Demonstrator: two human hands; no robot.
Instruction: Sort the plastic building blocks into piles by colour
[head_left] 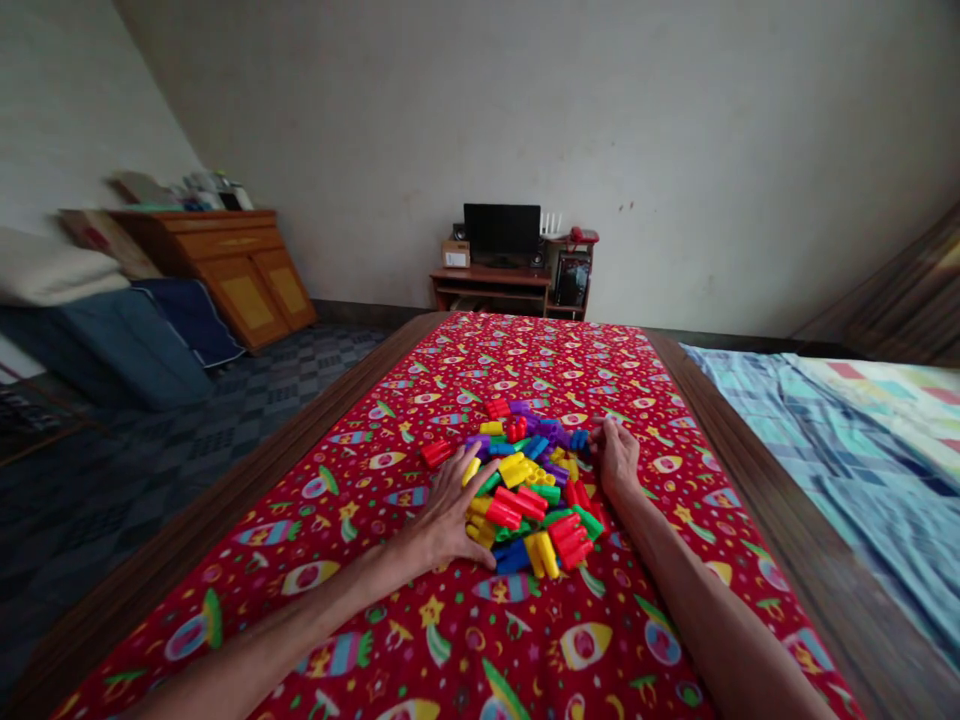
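A heap of plastic toy building blocks (519, 504), tube-shaped and in red, yellow, green, blue and purple, lies on a red patterned cloth (450, 640). My left hand (453, 508) rests against the heap's left side, fingers spread, its thumb by a blue block (513, 556) at the near edge. Across the heap, my right hand (618, 458) is at the far right side with its fingers curled in. Beside those fingertips is a small blue block (579, 440); whatever the fingers hold is hidden. A red block (435, 454) lies just left of the heap.
The cloth covers a long surface with brown wooden edges (686, 400). Beyond it stands a desk (491, 282) with a monitor (502, 233). A wooden cabinet (232, 265) is at the left, and a blue sheet (832, 450) lies at the right.
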